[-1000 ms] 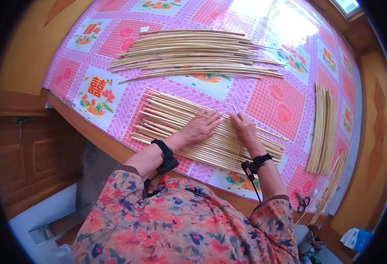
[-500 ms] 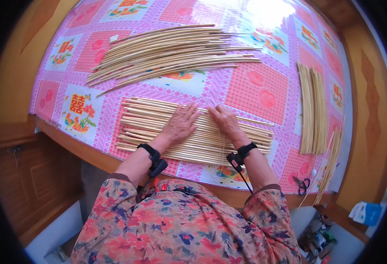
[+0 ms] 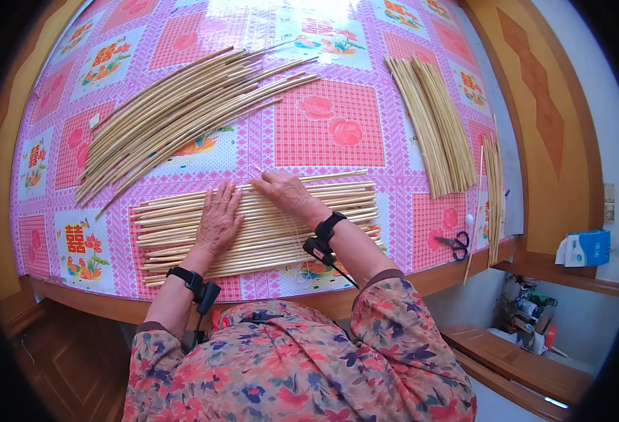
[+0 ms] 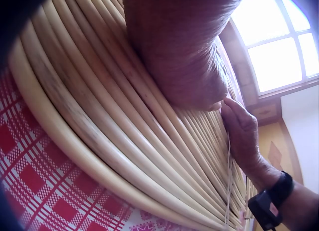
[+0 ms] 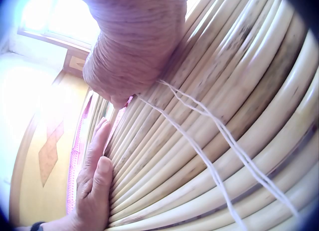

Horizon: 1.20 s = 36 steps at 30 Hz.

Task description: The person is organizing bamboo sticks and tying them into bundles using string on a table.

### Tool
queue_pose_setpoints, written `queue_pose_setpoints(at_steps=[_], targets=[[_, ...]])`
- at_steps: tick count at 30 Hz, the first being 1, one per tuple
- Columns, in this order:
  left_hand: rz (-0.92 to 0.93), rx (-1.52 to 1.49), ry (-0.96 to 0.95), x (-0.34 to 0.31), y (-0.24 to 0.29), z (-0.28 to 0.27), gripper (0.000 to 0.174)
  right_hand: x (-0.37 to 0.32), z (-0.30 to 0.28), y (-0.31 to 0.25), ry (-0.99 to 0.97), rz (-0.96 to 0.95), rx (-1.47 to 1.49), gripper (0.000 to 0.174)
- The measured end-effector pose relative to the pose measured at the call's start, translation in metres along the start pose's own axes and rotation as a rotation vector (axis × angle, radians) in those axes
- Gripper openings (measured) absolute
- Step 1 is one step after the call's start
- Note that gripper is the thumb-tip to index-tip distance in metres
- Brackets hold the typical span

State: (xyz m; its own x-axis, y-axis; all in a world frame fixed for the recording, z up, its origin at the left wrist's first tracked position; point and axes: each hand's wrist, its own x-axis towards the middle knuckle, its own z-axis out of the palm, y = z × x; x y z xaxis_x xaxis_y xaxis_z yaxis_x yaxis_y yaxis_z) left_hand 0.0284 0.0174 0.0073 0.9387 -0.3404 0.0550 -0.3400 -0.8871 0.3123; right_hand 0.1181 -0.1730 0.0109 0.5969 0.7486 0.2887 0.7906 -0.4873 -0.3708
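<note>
"How did the sticks (image 3: pixel 271 232) look?"

"Pale straw-yellow, round and slim, laid side by side in one flat row. Their left ends were uneven. They lay on the near side of the patterned cloth (image 3: pixel 329 130), directly in front of the person."

"And the left hand (image 3: pixel 219 219)?"

"Palm down across the row, fingers straight and slightly spread, pointing to the far edge."

"The right one?"

"The right hand (image 3: pixel 286 192) was at that far edge, close beside the left, with its fingers bent. White string (image 5: pixel 205 112) ran up to it across the sticks, but I couldn't tell whether it pinched the string, a stick or neither."

"Was the string clear from above?"

"Only faintly. The right wrist view gave it best: separate strands, two of them close together, over sticks that bore dark streaks, one quite brown."

"What did the left wrist view add?"

"The smooth surface of the nearest sticks, the red checks beneath, and a bright window (image 4: pixel 274 36) with its panes. The left fingers were hidden there."

"And the head view?"

"It alone showed the scissors (image 3: pixel 456 245), off to the right, near the bundles (image 3: pixel 429 126). A loose pile (image 3: pixel 176 112) lay fanned beyond the row, to the left."
</note>
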Motion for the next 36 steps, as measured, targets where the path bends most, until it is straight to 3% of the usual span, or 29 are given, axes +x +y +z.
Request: queue_pose_setpoints(at_steps=[36], targets=[[-0.005, -0.059, -0.016, 0.0004, -0.0005, -0.0013, 0.054, -0.0021, 0.0076, 0.0045, -0.008, 0.029, 0.010, 0.020]])
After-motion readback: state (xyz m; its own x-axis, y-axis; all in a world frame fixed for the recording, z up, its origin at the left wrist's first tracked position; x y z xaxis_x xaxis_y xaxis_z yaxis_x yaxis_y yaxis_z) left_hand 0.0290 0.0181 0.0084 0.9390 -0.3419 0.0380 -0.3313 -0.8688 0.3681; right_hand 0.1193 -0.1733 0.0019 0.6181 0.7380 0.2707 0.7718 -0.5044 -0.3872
